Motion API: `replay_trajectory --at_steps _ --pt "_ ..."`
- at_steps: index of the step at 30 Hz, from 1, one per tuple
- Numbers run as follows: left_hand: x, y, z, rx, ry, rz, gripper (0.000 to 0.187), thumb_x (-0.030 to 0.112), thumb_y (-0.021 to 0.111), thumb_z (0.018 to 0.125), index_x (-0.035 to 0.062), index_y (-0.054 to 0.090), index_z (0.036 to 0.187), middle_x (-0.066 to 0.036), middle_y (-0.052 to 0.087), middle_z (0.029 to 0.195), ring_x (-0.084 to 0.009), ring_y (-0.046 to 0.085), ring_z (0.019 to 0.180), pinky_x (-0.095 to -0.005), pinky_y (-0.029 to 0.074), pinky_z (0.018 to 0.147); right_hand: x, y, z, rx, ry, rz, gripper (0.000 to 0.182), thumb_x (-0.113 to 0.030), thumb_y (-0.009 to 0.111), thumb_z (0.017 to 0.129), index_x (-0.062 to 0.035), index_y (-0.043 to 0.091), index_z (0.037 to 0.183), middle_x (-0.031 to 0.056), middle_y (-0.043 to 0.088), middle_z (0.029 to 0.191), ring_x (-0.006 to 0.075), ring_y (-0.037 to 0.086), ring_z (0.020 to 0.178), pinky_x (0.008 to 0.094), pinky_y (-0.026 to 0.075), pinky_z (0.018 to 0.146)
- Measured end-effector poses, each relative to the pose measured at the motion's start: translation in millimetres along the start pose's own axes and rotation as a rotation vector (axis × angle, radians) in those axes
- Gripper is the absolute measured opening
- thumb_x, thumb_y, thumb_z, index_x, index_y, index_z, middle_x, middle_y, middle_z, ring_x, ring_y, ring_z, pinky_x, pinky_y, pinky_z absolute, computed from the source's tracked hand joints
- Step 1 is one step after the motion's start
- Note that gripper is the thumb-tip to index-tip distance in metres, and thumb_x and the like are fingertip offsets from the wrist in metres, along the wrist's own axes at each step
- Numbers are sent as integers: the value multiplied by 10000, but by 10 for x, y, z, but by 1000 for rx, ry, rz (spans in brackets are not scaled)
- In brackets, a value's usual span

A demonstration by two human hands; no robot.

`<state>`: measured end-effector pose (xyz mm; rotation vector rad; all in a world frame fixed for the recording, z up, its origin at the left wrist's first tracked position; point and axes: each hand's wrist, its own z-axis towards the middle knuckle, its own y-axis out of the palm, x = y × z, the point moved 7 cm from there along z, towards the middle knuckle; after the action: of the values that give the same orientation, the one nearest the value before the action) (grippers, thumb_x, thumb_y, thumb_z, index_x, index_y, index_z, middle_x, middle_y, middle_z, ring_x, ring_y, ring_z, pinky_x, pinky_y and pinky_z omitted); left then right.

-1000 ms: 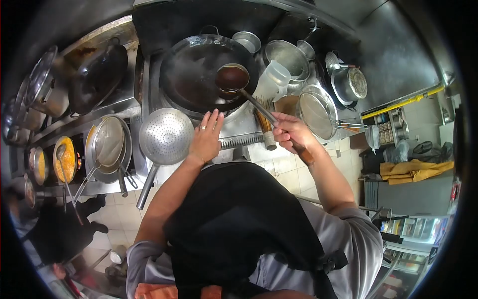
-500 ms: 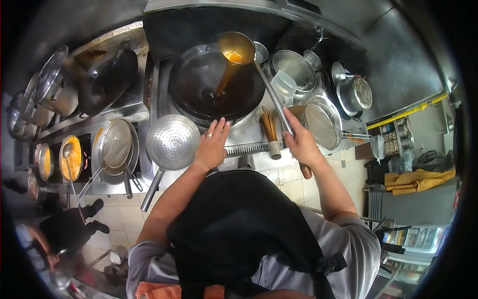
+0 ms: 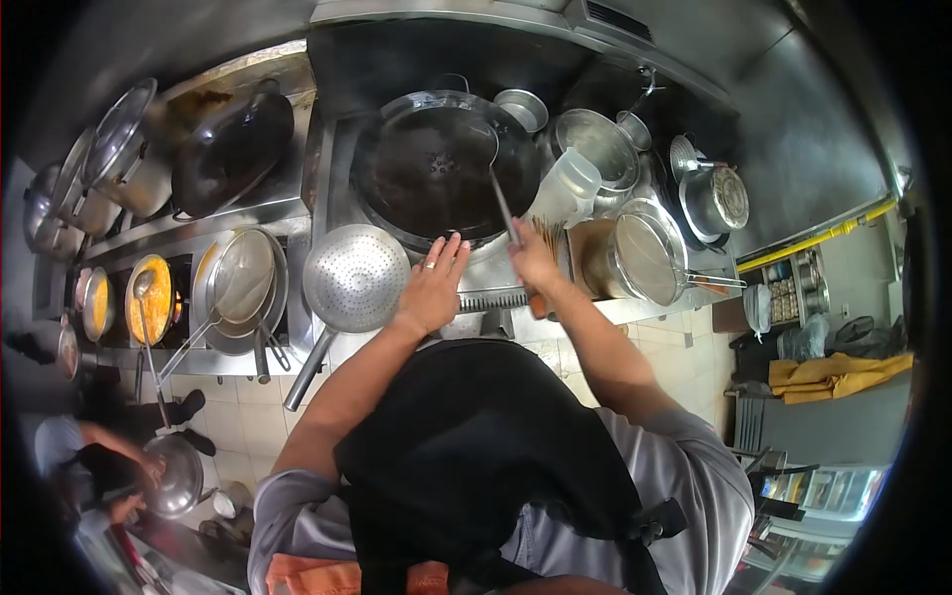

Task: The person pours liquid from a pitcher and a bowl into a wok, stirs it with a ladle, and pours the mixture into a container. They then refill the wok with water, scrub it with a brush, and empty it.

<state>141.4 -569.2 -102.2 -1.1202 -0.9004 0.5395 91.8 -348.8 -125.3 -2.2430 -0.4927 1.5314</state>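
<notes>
A large dark wok (image 3: 416,188) holds dark liquid with a few bubbles near its middle. My left hand (image 3: 432,290), a ring on one finger, rests at the wok's near rim with its fingers stretched out. Beside it on the left lies a perforated skimmer (image 3: 357,278). My right hand (image 3: 535,260) is wrapped round the handle of a ladle (image 3: 503,203), whose bowl is down in the wok at its right side. Behind my right hand stands a bamboo brush (image 3: 548,236), partly hidden.
A clear plastic jug (image 3: 569,188), a steel bowl (image 3: 599,149) and a mesh strainer (image 3: 647,260) stand to the right. Strainers (image 3: 243,278) and a pan of orange food (image 3: 151,297) are at left. A co-worker (image 3: 99,461) handles a metal bowl (image 3: 176,478) at lower left.
My right hand has moved left with the ladle, whose bowl went from pouring above the wok down into it. The co-worker's metal bowl now shows more fully. The view has shifted slightly.
</notes>
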Motion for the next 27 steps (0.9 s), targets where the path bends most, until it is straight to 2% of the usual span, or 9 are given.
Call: replay_trajectory --at_steps 1,3,6,10,13,18,19,22,27 --pt "-5 18 3 -3 12 7 960 148 775 847 60 269 1658 -154 232 1733 -391 248 1589 -582 436 1145 -28 24 -29 -7 -3 -4 630 -73 597 1002 -92 405 1601 191 690 805 253 645 587 414 528 520" --pt "-24 44 11 -12 -3 10 958 149 773 848 61 270 1658 -152 226 1736 -388 248 1589 -584 438 1143 -17 326 -137 -355 259 867 617 -38 584 1020 -94 360 1592 45 552 743 94 485 558 268 385 440" --pt "-32 83 -5 -27 -13 26 956 154 769 848 63 270 1659 -148 219 1740 -380 248 1591 -585 441 1141 -391 194 -426 -478 338 1090 614 -2 554 1024 -118 322 1580 18 502 761 71 444 549 241 323 432" --pt "-32 18 -8 -9 -28 3 793 55 569 887 70 330 1643 -123 268 1734 -340 267 1596 -572 437 1145 -592 -25 -630 -491 255 927 599 -14 539 1038 -117 343 1595 17 509 788 70 449 557 242 332 434" --pt "-49 73 -7 -23 -17 35 940 142 749 850 65 278 1659 -138 215 1746 -364 234 1600 -575 447 1142 -702 -213 -695 -470 159 732 680 -28 545 1039 -109 269 1655 10 485 760 77 439 543 252 358 435" --pt "-82 110 -19 -3 -25 33 920 144 738 854 67 294 1655 -140 216 1748 -358 235 1603 -570 442 1149 -1048 -613 -774 -265 -142 204 705 -28 549 1017 -46 272 1665 8 511 740 83 445 518 271 384 435" --pt "-81 104 -23 5 -15 20 915 146 737 855 69 299 1654 -140 214 1749 -356 236 1604 -567 440 1153 -1139 -705 -802 -223 -144 43 695 -12 543 1007 -59 302 1657 130 676 822 212 648 609 345 525 552" --pt "-85 126 -10 33 -16 24 919 126 739 840 69 308 1650 -141 222 1746 -361 251 1598 -563 444 1150 -1553 -888 -1010 39 -388 -497 701 -4 543 986 -93 331 1649 288 745 1016 413 755 893 426 590 816" --pt "-70 117 -20 55 -7 12 941 91 737 805 66 315 1647 -147 241 1739 -366 256 1595 -571 447 1143 -1390 -880 -863 115 -548 -431 695 -17 591 950 -124 415 1615 359 690 1180 504 677 1147 504 524 1017"
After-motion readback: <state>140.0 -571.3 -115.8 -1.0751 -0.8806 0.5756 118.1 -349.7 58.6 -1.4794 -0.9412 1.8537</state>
